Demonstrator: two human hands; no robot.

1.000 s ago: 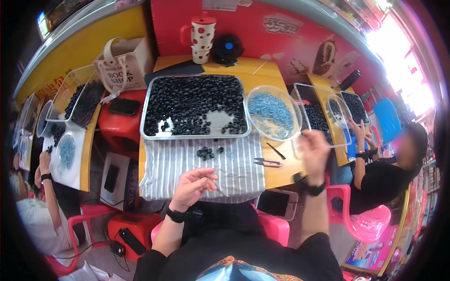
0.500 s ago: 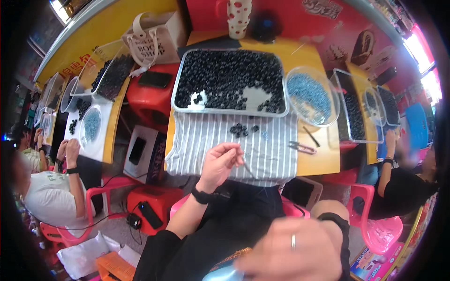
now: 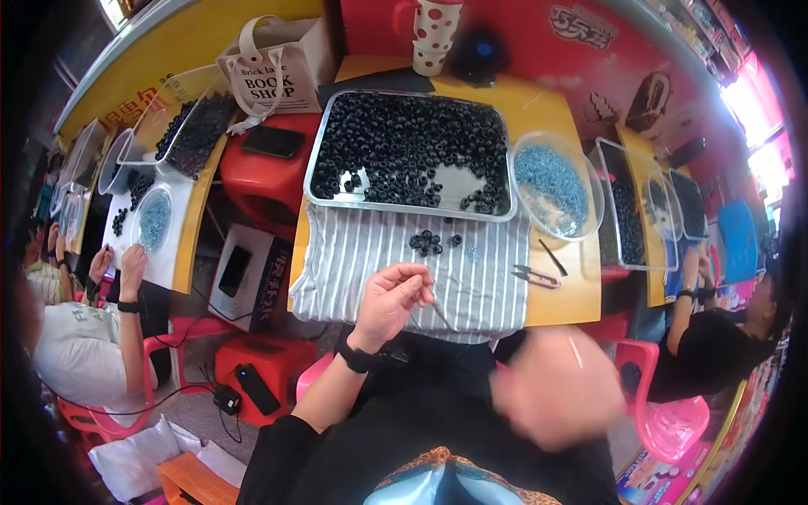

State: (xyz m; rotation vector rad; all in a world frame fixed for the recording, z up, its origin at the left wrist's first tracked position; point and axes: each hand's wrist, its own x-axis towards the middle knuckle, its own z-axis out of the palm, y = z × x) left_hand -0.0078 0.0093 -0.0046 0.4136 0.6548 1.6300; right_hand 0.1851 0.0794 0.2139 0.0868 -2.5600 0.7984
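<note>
My left hand point(image 3: 394, 305) is over the near part of a grey-and-white striped cloth point(image 3: 345, 269), its thumb and fingers pinched together. A thin dark thread point(image 3: 439, 315) trails down to the right from its fingertips. Low on the right, my right hand point(image 3: 560, 387) is smeared by motion, so its fingers and anything in them cannot be made out. A small cluster of black beads point(image 3: 426, 243) lies on the cloth beyond my left hand, with a few tiny pale blue beads point(image 3: 473, 252) beside it. Behind stands a clear tray point(image 3: 412, 204) of black beads.
Right of the tray is a clear round bowl point(image 3: 599, 198) of small blue beads. Thread snips point(image 3: 537, 277) and a thin dark stick point(image 3: 553, 257) lie on the yellow table point(image 3: 581, 295). A tote bag point(image 3: 282, 71) and spotted cup point(image 3: 435, 38) stand behind. People work at both sides.
My right hand has moved up and away from my body, toward the table's near right side. My left hand stays pinched in nearly the same place. The whole view has shifted slightly.
</note>
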